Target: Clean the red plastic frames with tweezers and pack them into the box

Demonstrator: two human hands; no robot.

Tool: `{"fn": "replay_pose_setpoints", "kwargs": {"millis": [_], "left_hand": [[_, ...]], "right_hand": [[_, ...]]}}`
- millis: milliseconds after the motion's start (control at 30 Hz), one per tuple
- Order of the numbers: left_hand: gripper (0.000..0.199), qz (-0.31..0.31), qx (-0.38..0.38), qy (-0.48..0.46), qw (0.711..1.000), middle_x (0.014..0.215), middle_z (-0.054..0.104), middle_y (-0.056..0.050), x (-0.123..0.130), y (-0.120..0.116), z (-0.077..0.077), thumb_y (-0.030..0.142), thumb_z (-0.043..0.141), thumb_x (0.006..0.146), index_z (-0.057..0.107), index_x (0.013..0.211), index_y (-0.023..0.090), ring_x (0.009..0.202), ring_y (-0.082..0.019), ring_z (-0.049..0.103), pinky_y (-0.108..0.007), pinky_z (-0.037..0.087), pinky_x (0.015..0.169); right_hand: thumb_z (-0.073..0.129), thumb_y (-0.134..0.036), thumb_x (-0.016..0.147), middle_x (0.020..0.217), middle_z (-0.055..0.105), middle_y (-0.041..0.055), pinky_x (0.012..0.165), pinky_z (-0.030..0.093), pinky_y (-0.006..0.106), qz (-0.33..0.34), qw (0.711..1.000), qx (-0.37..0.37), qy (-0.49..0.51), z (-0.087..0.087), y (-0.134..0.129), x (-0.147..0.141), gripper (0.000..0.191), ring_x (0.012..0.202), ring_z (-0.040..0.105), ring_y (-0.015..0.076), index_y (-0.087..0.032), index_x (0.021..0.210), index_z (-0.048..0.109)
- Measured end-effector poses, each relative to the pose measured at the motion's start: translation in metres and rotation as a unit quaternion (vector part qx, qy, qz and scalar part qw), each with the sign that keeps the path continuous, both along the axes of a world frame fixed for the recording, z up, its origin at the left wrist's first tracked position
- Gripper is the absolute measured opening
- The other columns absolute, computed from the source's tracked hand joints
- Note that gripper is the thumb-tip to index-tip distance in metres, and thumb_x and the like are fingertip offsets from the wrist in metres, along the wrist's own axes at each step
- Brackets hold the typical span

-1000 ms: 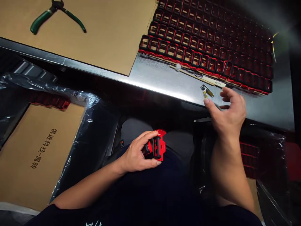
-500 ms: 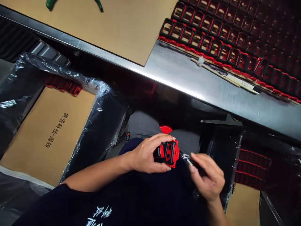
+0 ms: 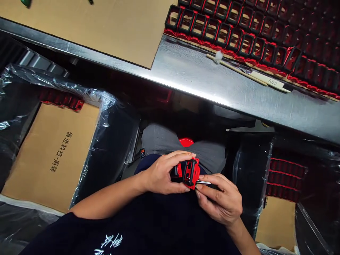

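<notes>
My left hand [image 3: 164, 173] is closed around a red-and-black plastic housing [image 3: 196, 173] in front of my lap. A second red-and-black piece [image 3: 176, 171] shows inside the same grip, nearer my palm; whether the two are joined is hidden. The housing's holed side faces up. My right hand [image 3: 221, 196] pinches a thin silvery metal tool [image 3: 204, 182] by the housing's right edge. Fingertips of that hand are at the lower right corner of the housing. Where the tool's tip meets the part is hard to make out.
Rows of red-and-black frames [image 3: 233, 39] stand on the metal bench [image 3: 186, 78], beside a wooden stick [image 3: 244, 73] and a marked pen [image 3: 271, 80]. Plastic-lined boxes flank me, holding cardboard sheets [image 3: 55, 156] and more red-black parts [image 3: 287, 179]. Cardboard [image 3: 106, 32] covers the bench's left.
My right hand has moved left, bringing the metal tool from beside the housing to its right edge. The left hand keeps its grip. The view has shifted slightly.
</notes>
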State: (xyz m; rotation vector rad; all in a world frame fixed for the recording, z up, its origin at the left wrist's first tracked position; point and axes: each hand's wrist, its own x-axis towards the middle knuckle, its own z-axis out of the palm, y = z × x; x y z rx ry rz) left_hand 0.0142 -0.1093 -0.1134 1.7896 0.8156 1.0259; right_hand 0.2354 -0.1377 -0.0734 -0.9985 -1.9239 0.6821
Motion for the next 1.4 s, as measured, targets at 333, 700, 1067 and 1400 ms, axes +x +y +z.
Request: {"fn": "replay_pose_setpoints", "kwargs": {"millis": [333,700,1067,1400], "left_hand": [[0.079,-0.012,-0.002,0.013,1.0,0.131,0.07,-0.018,-0.001,0.002,0.0,0.036,0.084,0.078,0.047,0.145,0.018,0.121,-0.029,0.069,-0.044,0.061,0.102],[0.079,-0.022,0.02,0.044,0.999,0.127,0.07,-0.021,-0.008,0.005,0.005,0.042,0.083,0.08,0.047,0.146,0.018,0.115,-0.031,0.072,-0.042,0.064,0.093],[0.076,-0.019,0.009,0.063,0.998,0.125,0.072,-0.018,-0.009,0.005,0.008,0.046,0.083,0.078,0.051,0.141,0.018,0.113,-0.029,0.072,-0.041,0.065,0.093],[0.075,0.033,-0.053,-0.038,0.997,0.128,0.071,-0.015,-0.005,-0.003,-0.002,0.039,0.09,0.072,0.056,0.137,0.022,0.118,-0.029,0.07,-0.042,0.057,0.103]], "right_hand": [[0.072,-0.011,0.088,0.091,0.079,0.01,0.056,0.06,0.028,0.024,0.999,-0.007,-0.027,0.006,0.006,0.001,0.011,0.068,0.072,0.0161,-0.018,0.095,0.076],[0.073,-0.011,0.089,0.099,0.079,0.0093,0.073,0.068,0.033,0.088,0.99,-0.038,-0.107,0.022,0.01,0.008,0.021,0.084,0.075,0.0203,-0.018,0.108,0.076],[0.071,-0.006,0.089,0.092,0.081,0.0103,0.077,0.07,0.032,0.101,0.99,-0.008,-0.096,0.026,0.013,0.004,0.016,0.079,0.078,0.0197,-0.014,0.103,0.072],[0.069,-0.006,0.089,0.082,0.079,0.004,0.066,0.066,0.029,0.014,0.994,-0.109,0.0,0.021,0.007,-0.008,0.018,0.073,0.077,0.0179,-0.02,0.1,0.071]]}}
